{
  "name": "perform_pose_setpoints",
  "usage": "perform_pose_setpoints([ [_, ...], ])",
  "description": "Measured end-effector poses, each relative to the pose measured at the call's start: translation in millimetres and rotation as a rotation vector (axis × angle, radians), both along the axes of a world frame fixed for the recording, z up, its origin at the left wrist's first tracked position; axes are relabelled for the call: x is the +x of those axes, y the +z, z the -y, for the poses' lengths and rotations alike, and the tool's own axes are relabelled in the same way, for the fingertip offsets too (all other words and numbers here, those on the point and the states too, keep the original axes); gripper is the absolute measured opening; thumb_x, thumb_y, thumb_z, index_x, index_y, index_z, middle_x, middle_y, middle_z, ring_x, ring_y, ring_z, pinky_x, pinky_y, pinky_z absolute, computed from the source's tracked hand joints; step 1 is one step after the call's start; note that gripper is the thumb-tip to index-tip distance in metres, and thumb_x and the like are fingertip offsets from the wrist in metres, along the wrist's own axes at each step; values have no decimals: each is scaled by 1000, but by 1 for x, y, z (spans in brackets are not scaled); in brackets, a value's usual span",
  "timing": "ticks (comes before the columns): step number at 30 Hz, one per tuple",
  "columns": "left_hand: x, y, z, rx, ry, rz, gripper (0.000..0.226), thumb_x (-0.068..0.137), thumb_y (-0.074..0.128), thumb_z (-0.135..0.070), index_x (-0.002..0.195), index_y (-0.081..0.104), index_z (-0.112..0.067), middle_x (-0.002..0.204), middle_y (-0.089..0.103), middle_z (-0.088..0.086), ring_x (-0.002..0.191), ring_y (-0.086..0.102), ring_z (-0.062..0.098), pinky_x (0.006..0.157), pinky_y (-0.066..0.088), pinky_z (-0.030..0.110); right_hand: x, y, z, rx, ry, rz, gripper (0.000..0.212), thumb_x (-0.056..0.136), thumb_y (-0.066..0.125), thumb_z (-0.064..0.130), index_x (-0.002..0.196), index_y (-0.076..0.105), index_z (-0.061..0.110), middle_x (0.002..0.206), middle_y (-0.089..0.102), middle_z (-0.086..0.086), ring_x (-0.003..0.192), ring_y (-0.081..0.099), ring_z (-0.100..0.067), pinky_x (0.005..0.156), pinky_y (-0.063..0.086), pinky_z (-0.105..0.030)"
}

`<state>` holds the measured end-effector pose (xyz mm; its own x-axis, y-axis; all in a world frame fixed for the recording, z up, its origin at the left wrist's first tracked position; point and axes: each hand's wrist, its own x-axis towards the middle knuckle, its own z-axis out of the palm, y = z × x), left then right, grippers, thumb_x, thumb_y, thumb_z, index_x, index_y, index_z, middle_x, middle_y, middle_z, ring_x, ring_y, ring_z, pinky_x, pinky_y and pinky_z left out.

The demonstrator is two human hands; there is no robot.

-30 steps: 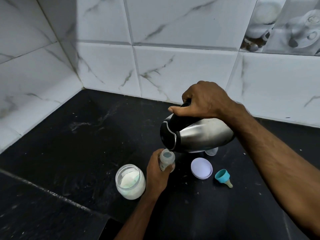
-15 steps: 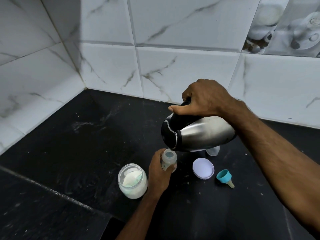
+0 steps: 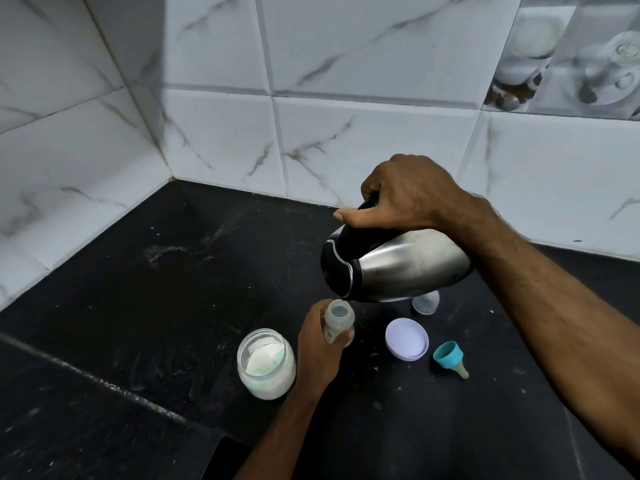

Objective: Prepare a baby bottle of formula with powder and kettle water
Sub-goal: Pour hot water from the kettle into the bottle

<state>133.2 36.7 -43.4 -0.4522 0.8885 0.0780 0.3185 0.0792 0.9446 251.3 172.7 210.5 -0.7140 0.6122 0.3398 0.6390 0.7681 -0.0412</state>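
- The right hand (image 3: 408, 192) grips the black handle of the steel kettle (image 3: 398, 268), fingers curled round it and thumb laid along the top.
- The kettle is tipped far over to the left, its black lid end low and directly above the open mouth of the baby bottle (image 3: 338, 318).
- The left hand (image 3: 320, 344) grips the baby bottle, fingers wrapped round its body; the bottle stands upright on the worktop (image 3: 138, 289).
- Compared with the frame one second earlier, the kettle tilt, both grips and the bottle position are unchanged; only the camera view has shifted slightly.
- No stream of water can be made out between kettle and bottle.
- The powder jar (image 3: 266, 363), open and holding white powder, stands just left of the left hand.
- The round white lid (image 3: 407, 342) lies flat to the right of the bottle.
- The teal collar with teat (image 3: 450, 358) lies on its side just right of the lid.
- The clear cap (image 3: 426, 303) stands behind the lid, partly hidden by the kettle body.
- White marble-pattern wall tiles (image 3: 346, 64) enclose the worktop corner.
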Motion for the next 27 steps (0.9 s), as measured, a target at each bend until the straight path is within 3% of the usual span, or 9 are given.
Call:
perform_pose_setpoints([
  [6,-1,-1,0,-16,8,-4,58,75,82,-10,121,56,-32,119,63,-18,112,59,-1,101,50,28,-3,2,2,15,3,15,71,72,49,79,55,56,11,49,49,-4,54,47,-21,51,30,-26],
  [11,-1,0,0,-26,9,-11,58,76,83,-12,119,53,-36,119,62,-18,111,57,-6,99,48,22,-6,4,5,2,7,29,71,68,43,81,55,56,12,50,50,-3,53,47,-21,51,30,-25],
  [15,-1,1,0,-32,8,-7,58,76,83,-11,121,54,-33,120,63,-15,112,59,0,99,48,23,-6,6,6,8,17,35,69,72,48,78,55,57,12,49,49,-3,53,48,-22,51,31,-25],
  [19,0,3,0,-44,3,-19,60,76,82,-11,116,50,-41,116,60,-21,108,56,-11,93,44,13,-8,8,7,22,22,49,70,71,47,78,55,56,11,48,46,-3,52,46,-22,51,30,-26],
  [27,-1,2,-1,-50,7,-10,60,76,82,-10,122,52,-34,121,62,-14,113,59,5,103,48,29,-9,12,11,16,17,59,67,73,49,77,50,48,14,46,42,-2,49,41,-19,52,31,-26],
])
